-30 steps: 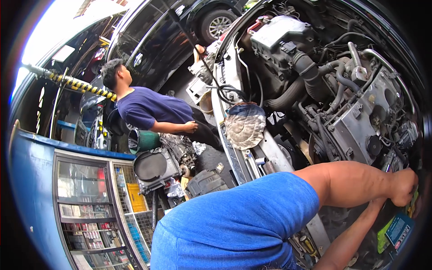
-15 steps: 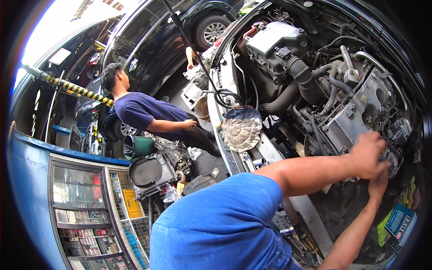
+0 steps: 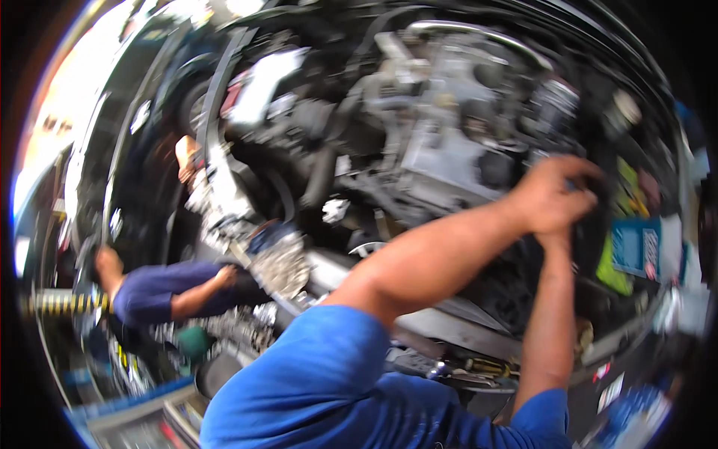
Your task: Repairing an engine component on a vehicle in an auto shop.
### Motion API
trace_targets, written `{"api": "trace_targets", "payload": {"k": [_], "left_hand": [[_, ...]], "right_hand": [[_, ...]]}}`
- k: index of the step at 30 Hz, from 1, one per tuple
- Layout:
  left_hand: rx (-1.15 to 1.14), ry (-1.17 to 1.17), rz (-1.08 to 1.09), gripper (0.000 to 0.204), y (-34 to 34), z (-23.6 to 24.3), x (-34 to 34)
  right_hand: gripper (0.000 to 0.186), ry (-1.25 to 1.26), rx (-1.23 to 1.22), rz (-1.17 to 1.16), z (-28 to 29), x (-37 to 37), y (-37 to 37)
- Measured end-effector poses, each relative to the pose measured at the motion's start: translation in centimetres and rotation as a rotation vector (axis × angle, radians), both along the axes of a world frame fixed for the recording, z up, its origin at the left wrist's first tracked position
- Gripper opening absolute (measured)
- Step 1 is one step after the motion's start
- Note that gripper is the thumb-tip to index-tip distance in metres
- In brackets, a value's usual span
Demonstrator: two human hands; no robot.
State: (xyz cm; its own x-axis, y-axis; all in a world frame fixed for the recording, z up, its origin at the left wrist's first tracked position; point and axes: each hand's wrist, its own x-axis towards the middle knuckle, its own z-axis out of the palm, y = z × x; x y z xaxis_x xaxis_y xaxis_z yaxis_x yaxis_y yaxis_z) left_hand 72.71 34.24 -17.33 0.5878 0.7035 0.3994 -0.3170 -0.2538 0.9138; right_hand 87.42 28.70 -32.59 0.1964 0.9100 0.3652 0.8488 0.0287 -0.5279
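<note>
In the head view, my left arm reaches across the open engine bay. My left hand (image 3: 552,196) is at the near right edge of the engine (image 3: 441,165), its fingers curled round something small and dark that blur hides. Below and against it, my right hand (image 3: 554,238) comes up from the lower edge; its fingers are mostly covered by the left hand. The engine has a grey metal top and a curved metal pipe, with black hoses at its left.
A crumpled pale cloth (image 3: 283,268) lies on the front of the car. Tools, including a yellow-handled one (image 3: 490,367), lie near my body. At right are a teal box (image 3: 636,247) and a bright green cloth (image 3: 615,273). A person in a dark blue shirt (image 3: 149,294) stands left.
The view has swung to the right and blurred, so the engine and the other person appear further left. Both my hands remain together at the engine's edge.
</note>
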Motion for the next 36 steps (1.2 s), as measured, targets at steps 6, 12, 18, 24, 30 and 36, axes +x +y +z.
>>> {"api": "trace_targets", "payload": {"k": [6, 12, 18, 24, 30, 36], "left_hand": [[-0.053, 0.021, -0.082, 0.034, 1.2, -0.6, -1.3], [-0.1, 0.126, -0.143, 0.028, 0.4, 0.4, 1.8], [-0.141, 0.127, -0.136, 0.024, -0.1, 0.5, 3.0], [-0.039, 0.25, -0.09, 0.024, 0.3, 1.9, 3.6], [0.075, 0.404, -0.082, 0.024, 0.6, 2.0, 3.6], [0.396, 0.331, 0.454, 0.037, -0.5, -1.7, -5.1]], "right_hand": [[0.033, 0.461, 0.029, 0.015, 6.8, -4.9, 0.2], [0.026, 0.623, 0.077, -0.033, 6.5, -3.5, -0.7], [0.024, 0.646, -0.002, -0.08, 5.3, -2.9, -0.7], [0.03, 0.706, 0.095, 0.011, 4.9, -3.6, -0.3], [0.063, 0.543, 0.035, 0.043, -0.3, -3.0, 0.4], [0.052, 0.413, -0.115, -0.027, 6.6, -2.9, -0.3]]}}
